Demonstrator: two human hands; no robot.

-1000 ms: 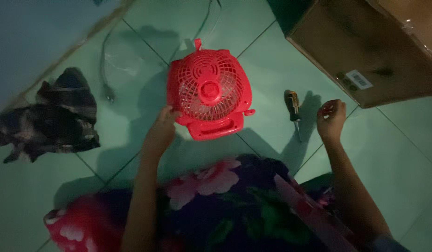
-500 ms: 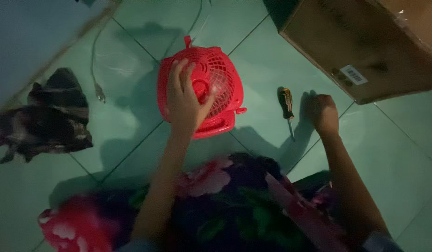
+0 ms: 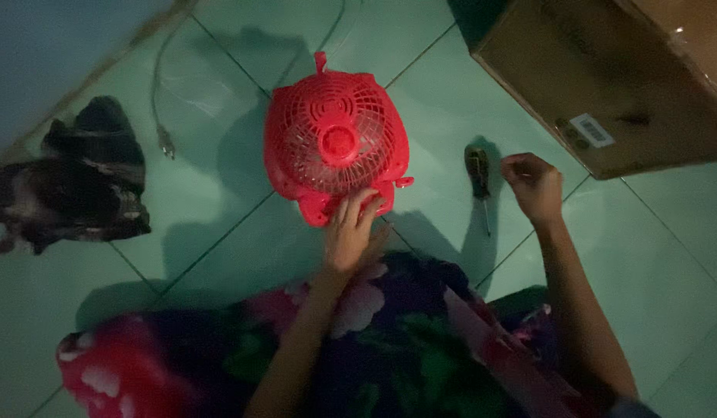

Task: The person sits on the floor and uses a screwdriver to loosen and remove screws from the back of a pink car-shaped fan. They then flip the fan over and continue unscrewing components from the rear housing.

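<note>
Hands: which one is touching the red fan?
The left hand: its fingers rest on the near bottom edge of the red fan. The right hand is fisted on the floor beside the screwdriver.

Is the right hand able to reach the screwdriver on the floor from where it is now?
Probably yes. The right hand rests closed on the tiles just beside the screwdriver, and nothing lies between them. The left hand is on the red fan.
</note>
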